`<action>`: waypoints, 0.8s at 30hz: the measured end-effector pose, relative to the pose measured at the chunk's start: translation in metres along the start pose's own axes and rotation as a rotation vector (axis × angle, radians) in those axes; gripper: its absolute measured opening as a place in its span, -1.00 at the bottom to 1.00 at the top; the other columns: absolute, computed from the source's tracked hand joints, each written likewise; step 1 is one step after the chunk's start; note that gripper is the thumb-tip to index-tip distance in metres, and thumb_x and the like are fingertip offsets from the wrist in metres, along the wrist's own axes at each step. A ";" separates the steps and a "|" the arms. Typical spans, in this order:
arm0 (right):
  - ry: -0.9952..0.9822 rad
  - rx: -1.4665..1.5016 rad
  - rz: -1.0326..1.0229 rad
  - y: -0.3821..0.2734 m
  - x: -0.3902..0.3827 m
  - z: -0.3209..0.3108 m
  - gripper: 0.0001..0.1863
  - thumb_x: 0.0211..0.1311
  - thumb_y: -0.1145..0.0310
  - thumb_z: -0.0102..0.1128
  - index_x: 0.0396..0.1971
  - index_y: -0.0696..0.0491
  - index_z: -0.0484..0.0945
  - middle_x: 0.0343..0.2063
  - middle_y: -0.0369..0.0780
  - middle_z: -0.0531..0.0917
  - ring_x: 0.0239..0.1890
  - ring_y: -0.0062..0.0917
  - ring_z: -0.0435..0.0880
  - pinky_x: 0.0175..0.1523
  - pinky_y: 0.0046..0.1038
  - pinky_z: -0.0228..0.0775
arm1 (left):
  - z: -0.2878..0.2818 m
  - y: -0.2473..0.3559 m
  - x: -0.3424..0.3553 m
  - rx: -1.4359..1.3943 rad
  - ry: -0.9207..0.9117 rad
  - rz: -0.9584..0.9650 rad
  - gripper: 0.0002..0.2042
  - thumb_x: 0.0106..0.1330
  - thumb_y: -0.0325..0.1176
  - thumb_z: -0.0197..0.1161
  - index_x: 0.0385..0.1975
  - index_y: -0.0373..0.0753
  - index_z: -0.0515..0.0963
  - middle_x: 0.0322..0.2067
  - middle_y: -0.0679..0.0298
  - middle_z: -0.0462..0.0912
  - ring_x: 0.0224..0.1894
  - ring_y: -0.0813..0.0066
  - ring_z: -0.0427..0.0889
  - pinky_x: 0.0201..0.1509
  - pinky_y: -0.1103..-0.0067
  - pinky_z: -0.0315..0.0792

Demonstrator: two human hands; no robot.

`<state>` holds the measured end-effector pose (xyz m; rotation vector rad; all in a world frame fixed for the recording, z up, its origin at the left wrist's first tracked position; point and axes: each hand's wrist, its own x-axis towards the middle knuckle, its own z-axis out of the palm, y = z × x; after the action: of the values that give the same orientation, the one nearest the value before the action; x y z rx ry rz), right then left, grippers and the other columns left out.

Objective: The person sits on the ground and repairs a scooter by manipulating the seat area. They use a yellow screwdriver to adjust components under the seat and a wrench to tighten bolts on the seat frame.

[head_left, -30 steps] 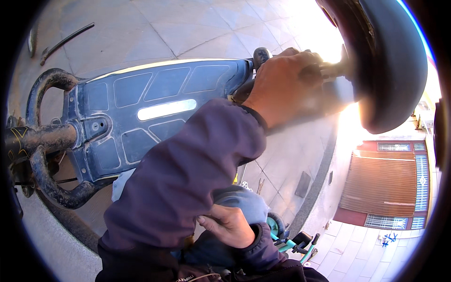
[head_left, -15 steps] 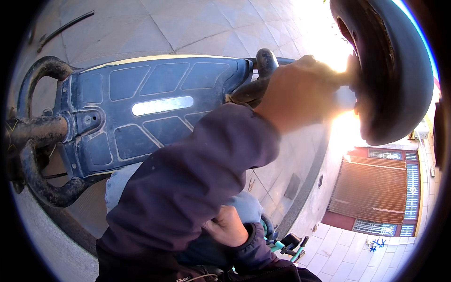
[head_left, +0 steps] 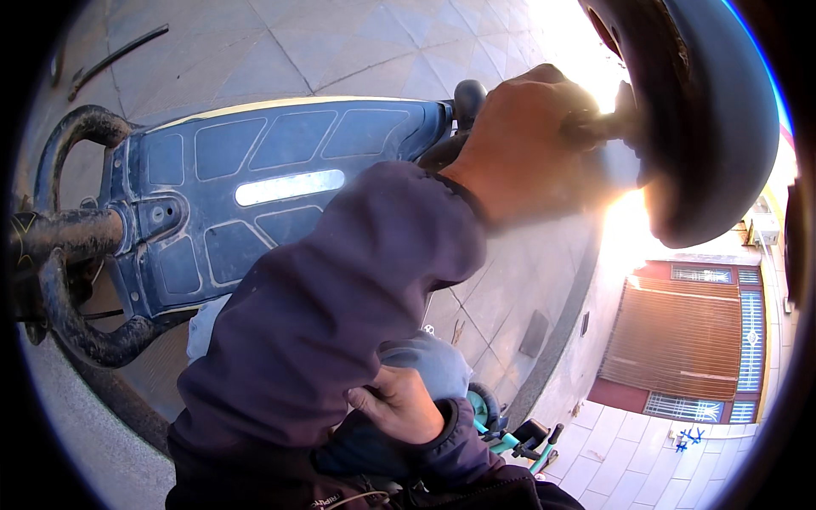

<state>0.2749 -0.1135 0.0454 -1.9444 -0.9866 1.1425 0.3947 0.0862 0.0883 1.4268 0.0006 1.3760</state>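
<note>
My left hand [head_left: 523,140] reaches across to the upper right with its fingers closed. What it grips is lost in glare, beside the underside of a large black saddle-like piece [head_left: 710,127]. Left of this hand lies the blue footboard [head_left: 280,136] of a scooter, with outlined panels and a pale strip in the middle. A dark rounded part [head_left: 469,102] shows between the board and my hand. Lower down, my right hand [head_left: 404,404] is curled under my left sleeve with its thumb showing. My sleeve hides its fingertips and anything in them.
Dirty black looped bars [head_left: 76,140] and a rusty tube [head_left: 76,234] join the board's left end. A thin dark rod [head_left: 119,59] lies on the paving. At the lower right stands a teal-framed vehicle [head_left: 510,442], near a brown slatted door [head_left: 676,336] and white tiles.
My left hand and forearm have shifted slightly left, and the black saddle-like piece has moved a little up and left. My right thumb has come further out from under the sleeve.
</note>
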 end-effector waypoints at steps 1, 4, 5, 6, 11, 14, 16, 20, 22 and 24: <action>0.013 0.003 -0.007 -0.002 0.000 -0.001 -0.82 0.17 0.41 0.18 -0.46 0.22 0.46 -0.64 -0.12 0.43 -0.61 -0.35 0.42 -0.47 -0.49 0.26 | 0.002 -0.002 -0.001 0.007 0.001 0.007 -0.81 0.09 -0.53 0.29 -0.27 -0.24 0.59 -0.33 0.24 0.56 -0.34 0.36 0.62 -0.21 0.56 0.51; 0.007 0.000 0.036 -0.009 -0.001 -0.006 -0.84 0.18 0.41 0.17 -0.43 0.22 0.48 -0.62 -0.12 0.45 -0.60 -0.35 0.45 -0.45 -0.49 0.29 | 0.003 -0.006 -0.003 0.048 0.016 0.050 -0.81 0.09 -0.54 0.29 -0.27 -0.26 0.59 -0.31 0.24 0.57 -0.34 0.36 0.61 -0.21 0.56 0.50; 0.021 0.009 0.025 -0.007 -0.002 -0.006 -0.84 0.18 0.41 0.17 -0.42 0.22 0.49 -0.61 -0.12 0.46 -0.59 -0.35 0.46 -0.45 -0.49 0.29 | 0.004 -0.006 -0.003 0.056 0.023 0.064 -0.81 0.08 -0.54 0.29 -0.27 -0.27 0.59 -0.30 0.24 0.57 -0.34 0.36 0.61 -0.21 0.56 0.50; 0.032 0.021 0.010 -0.004 -0.003 -0.004 -0.84 0.18 0.41 0.17 -0.41 0.22 0.49 -0.60 -0.12 0.47 -0.59 -0.35 0.47 -0.44 -0.49 0.30 | 0.005 -0.007 -0.004 0.065 0.031 0.078 -0.81 0.08 -0.56 0.28 -0.27 -0.27 0.59 -0.30 0.24 0.57 -0.34 0.37 0.61 -0.20 0.56 0.50; 0.002 0.041 0.026 -0.005 -0.003 -0.006 -0.84 0.18 0.42 0.16 -0.34 0.22 0.52 -0.55 -0.13 0.53 -0.55 -0.39 0.52 -0.41 -0.50 0.35 | 0.004 -0.010 -0.002 -0.152 -0.010 -0.071 -0.79 0.09 -0.61 0.22 -0.25 -0.28 0.58 -0.28 0.28 0.59 -0.39 0.43 0.59 -0.20 0.59 0.47; -0.007 0.065 0.043 -0.006 -0.005 -0.007 -0.83 0.18 0.42 0.16 -0.30 0.22 0.52 -0.53 -0.13 0.55 -0.54 -0.41 0.54 -0.39 -0.51 0.36 | 0.005 -0.011 -0.003 -0.296 -0.018 -0.268 -0.81 0.08 -0.53 0.20 -0.27 -0.25 0.59 -0.35 0.27 0.60 -0.38 0.41 0.59 -0.21 0.58 0.46; -0.023 0.046 0.048 -0.008 -0.005 -0.009 -0.82 0.18 0.43 0.16 -0.28 0.22 0.52 -0.52 -0.12 0.56 -0.52 -0.41 0.56 -0.39 -0.51 0.37 | 0.001 -0.013 -0.002 -0.247 -0.019 -0.234 -0.82 0.05 -0.35 0.23 -0.34 -0.17 0.62 -0.37 0.24 0.58 -0.30 0.32 0.60 -0.20 0.51 0.45; -0.023 0.058 0.037 -0.004 -0.009 -0.010 -0.82 0.18 0.43 0.16 -0.28 0.23 0.52 -0.50 -0.11 0.56 -0.50 -0.40 0.58 -0.38 -0.51 0.39 | -0.003 -0.004 0.002 -0.241 -0.012 -0.390 -0.83 0.03 -0.34 0.26 -0.37 -0.19 0.62 -0.36 0.22 0.58 -0.35 0.31 0.60 -0.22 0.49 0.44; -0.023 0.063 0.023 -0.005 -0.010 -0.010 -0.82 0.18 0.43 0.15 -0.28 0.23 0.51 -0.50 -0.11 0.57 -0.49 -0.38 0.59 -0.37 -0.50 0.39 | -0.007 0.009 0.005 -0.096 -0.074 -0.435 -0.83 0.02 -0.34 0.27 -0.38 -0.20 0.61 -0.37 0.20 0.58 -0.35 0.27 0.60 -0.22 0.46 0.44; -0.008 0.066 -0.007 -0.002 -0.013 -0.012 -0.82 0.18 0.43 0.15 -0.28 0.22 0.51 -0.49 -0.10 0.57 -0.49 -0.35 0.58 -0.37 -0.49 0.39 | 0.004 0.005 0.001 0.000 0.007 -0.297 -0.83 0.00 -0.37 0.29 -0.38 -0.20 0.60 -0.38 0.18 0.57 -0.35 0.23 0.59 -0.24 0.44 0.45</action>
<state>0.2809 -0.1259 0.0566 -1.8843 -0.9481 1.1656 0.3948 0.0821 0.0935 1.3605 0.2094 1.1364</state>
